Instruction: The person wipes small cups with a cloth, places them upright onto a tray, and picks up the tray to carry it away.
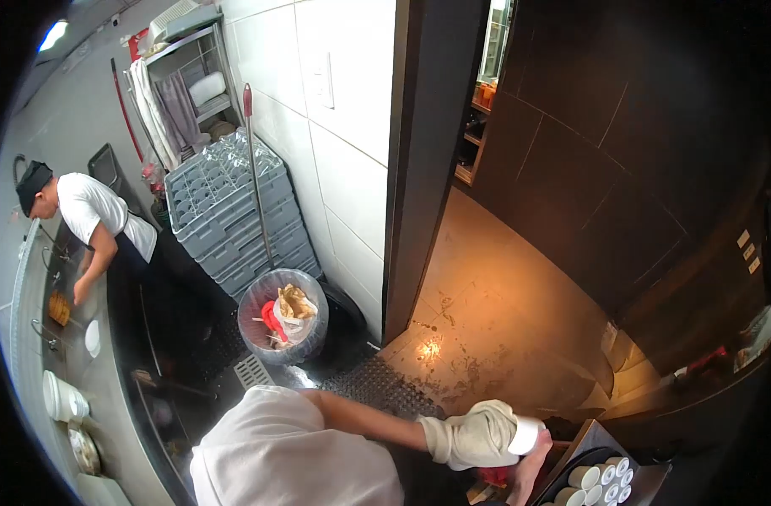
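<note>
My left arm reaches across to the lower right and ends in a bunched cream cloth (474,434). The cloth covers my left hand, so its fingers are hidden. Against the cloth's far end is a small white cup (525,436). My right hand (532,465) comes up from the bottom edge, its fingers closed round the cup's lower side. Just beyond, a dark round tray (558,487) carries several white cups (606,474) in rows. Something red (493,476) shows under the cloth, too hidden to name.
A lined bin (249,297) holding rubbish stands ahead, a long handle (256,185) behind it. Stacked grey glass racks (234,244) line the white wall. At left, a co-worker (94,211) bends over a metal counter (78,354). A doorway opens onto a wet-looking floor (495,287).
</note>
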Tool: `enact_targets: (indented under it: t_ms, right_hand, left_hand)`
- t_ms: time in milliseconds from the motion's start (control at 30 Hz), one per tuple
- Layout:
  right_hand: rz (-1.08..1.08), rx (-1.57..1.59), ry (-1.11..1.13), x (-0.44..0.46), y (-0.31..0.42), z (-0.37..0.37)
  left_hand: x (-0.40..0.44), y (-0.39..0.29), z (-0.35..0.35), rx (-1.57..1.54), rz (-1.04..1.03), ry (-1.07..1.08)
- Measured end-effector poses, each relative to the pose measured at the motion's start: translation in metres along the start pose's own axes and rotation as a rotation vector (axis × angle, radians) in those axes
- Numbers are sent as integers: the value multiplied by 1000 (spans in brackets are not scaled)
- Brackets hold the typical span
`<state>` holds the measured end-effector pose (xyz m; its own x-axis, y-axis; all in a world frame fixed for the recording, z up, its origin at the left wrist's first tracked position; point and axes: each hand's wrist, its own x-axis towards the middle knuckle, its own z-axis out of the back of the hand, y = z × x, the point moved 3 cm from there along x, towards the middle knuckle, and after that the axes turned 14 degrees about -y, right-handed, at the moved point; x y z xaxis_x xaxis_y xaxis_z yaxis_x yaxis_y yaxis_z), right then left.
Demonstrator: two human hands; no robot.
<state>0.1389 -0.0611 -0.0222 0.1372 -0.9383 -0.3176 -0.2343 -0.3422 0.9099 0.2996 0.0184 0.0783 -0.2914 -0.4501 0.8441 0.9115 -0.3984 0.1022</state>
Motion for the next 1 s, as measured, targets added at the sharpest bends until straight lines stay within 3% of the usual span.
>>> enact_targets:
  t_ms: [67,133,167,200,267,333,367,400,433,467,500,533,600,667,700,733,767,800,833,900,967,1000]
  right_hand:
    - [38,-31,128,-36,48,-49]
    - [135,-74,315,-53,57,-62]
    - [189,-24,465,-63,56,-64]
    - [455,-722,627,-54,42,-51]
    - [673,-993,355,-47,-6,-34]
    - [738,-747,-15,-43,18,-18]
    - [485,-518,-111,-32,29,5]
    - [641,-248,-200,-25,41,19]
    - [503,115,-276,-31,53,19]
    - [435,32,-387,-26,66,25]
    - [190,344,-293,-5,49,43]
    - [107,320,-194,-14,61,40]
    - [-19,608,-163,-16,41,67]
    - [558,-6,-244,-27,60,99]
    - [677,-149,-301,-39,70,110]
    - [789,-303,-337,-49,83,118]
    - [873,-353,-345,-55,91,127]
    - [804,-278,-369,-54,91,143]
    - [744,-203,-382,-52,89,156]
    - [575,121,-452,-37,69,179]
    - [405,344,-637,-33,42,186]
    - [317,458,-727,-33,38,191]
  left_hand:
    - [17,14,10,-381,391,-65]
    - [30,29,11,-574,578,-112]
    - [32,32,5,-534,589,115]
    - [38,35,7,-528,583,55]
    - [51,33,7,-544,559,-49]
    - [57,21,4,-338,452,-17]
    - [56,15,-3,-311,402,-2]
    - [55,9,-10,-285,353,11]
    - [43,4,-25,-632,436,159]
    - [66,-5,-21,-525,310,189]
    - [64,-17,-30,-571,-82,319]
    - [40,-37,-59,-473,-168,612]
    - [36,-74,-92,-599,-303,537]
    - [2,-93,-125,-1044,186,633]
    - [-20,-99,-139,-1205,480,693]
    - [-14,-107,-149,-1557,679,848]
    - [-9,-116,-158,-1929,1019,1016]
    - [-3,-124,-165,-2138,1353,1180]
    - [9,-135,-168,-2127,1308,1198]
    - [33,-165,-161,-1726,1544,863]
    - [52,-165,-175,-1367,735,799]
    - [65,-174,-182,-1318,691,770]
